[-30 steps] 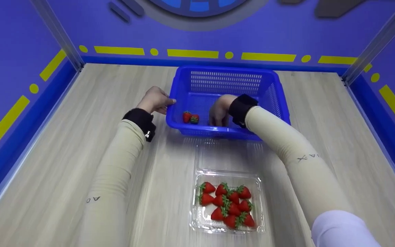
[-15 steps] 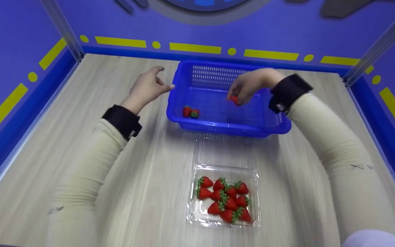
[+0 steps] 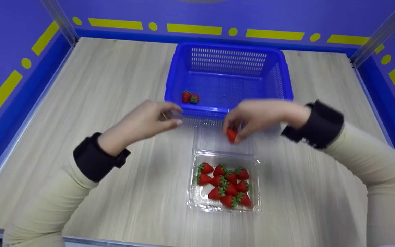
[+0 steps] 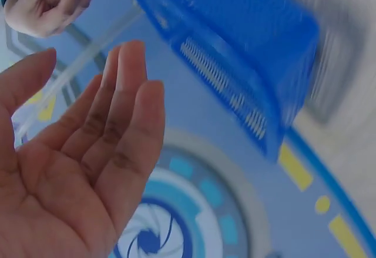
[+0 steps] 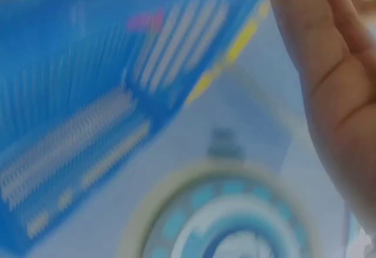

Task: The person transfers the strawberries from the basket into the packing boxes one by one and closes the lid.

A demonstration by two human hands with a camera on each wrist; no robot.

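Between the fingertips and thumb of my right hand (image 3: 257,116) is a red strawberry (image 3: 231,135), held in front of the basket and over the clear lid. My left hand (image 3: 141,121) holds nothing; its fingers are relaxed and its thumb apart, as the left wrist view also shows. Below the hands an open clear plastic clamshell box (image 3: 192,202) holds several strawberries (image 3: 230,188) with green leaves. Its lid (image 3: 211,139) lies folded back toward the basket. The blue plastic basket (image 3: 228,77) has two strawberries (image 3: 190,97) in its near left corner.
Pale wood-grain table (image 3: 115,72) lies under everything. Blue panels with yellow marks (image 3: 194,29) close it off at the back and both sides. Its front edge (image 3: 108,242) shows at the lower left.
My right hand has picked a strawberry up from the basket and brought it out over the near rim. My left hand has let go of the basket's left rim and come nearer.
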